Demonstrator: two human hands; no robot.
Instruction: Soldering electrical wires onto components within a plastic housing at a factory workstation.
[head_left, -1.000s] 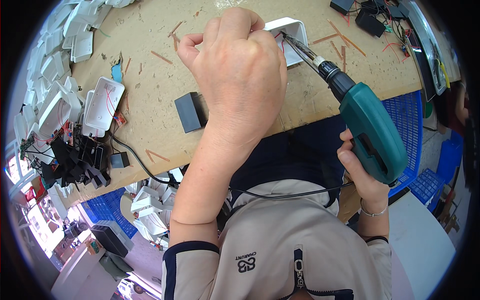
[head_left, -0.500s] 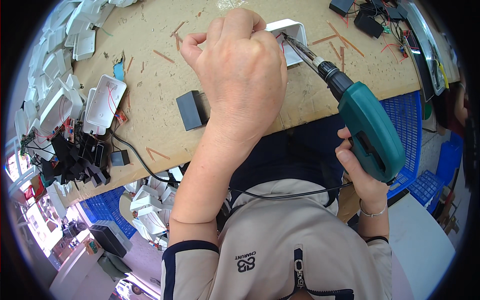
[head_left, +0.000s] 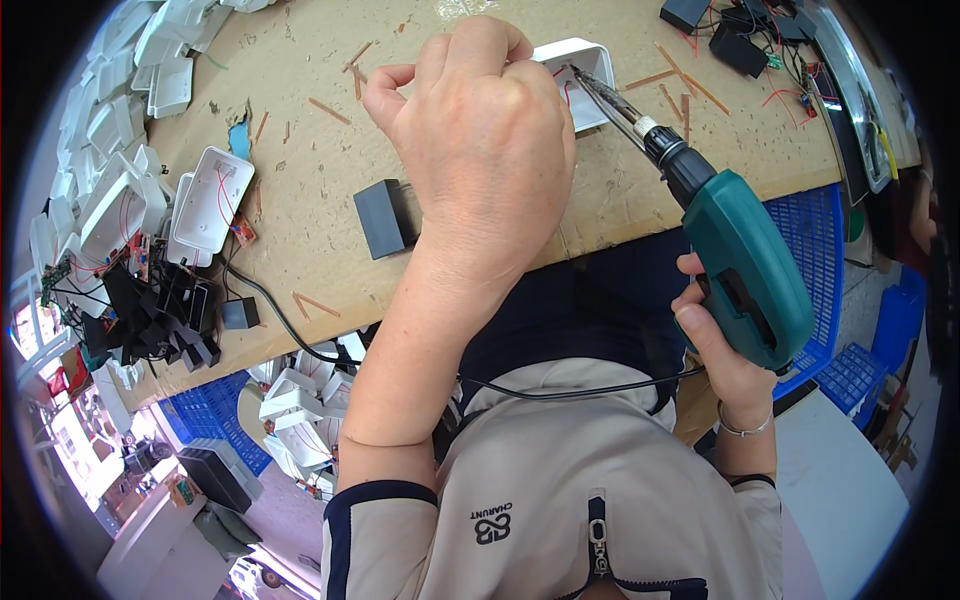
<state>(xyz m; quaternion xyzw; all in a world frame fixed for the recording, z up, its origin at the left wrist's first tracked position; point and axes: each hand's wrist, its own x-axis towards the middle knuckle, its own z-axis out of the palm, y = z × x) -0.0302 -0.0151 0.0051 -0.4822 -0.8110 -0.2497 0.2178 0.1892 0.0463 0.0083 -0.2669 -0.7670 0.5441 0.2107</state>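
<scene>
My right hand (head_left: 738, 368) is closed around the handle of a green soldering gun (head_left: 750, 262). Its metal tip (head_left: 590, 84) reaches into a white plastic housing (head_left: 600, 62), close to thin red wires inside. My left hand (head_left: 490, 150) is over the left part of that housing, its fingers curled down. The fingertips are hidden behind the hand, so whatever they pinch cannot be made out. Left of my left wrist, a dark grey box (head_left: 382, 220) sits on the table. From the gun's grip, a black cable (head_left: 560, 394) runs leftward across my front.
On the left lie piled white housings (head_left: 120, 205), one housing with red wires (head_left: 214, 200), and a heap of black parts (head_left: 150, 315). Brown strips (head_left: 690, 75) are scattered over the cardboard-covered table (head_left: 300, 170). Black boxes with wires (head_left: 738, 48) lie far right; a blue crate (head_left: 810, 270) stands below the edge.
The soldering gun has shifted very slightly to the right and down, with its tip still inside the white housing. My left hand has hardly moved.
</scene>
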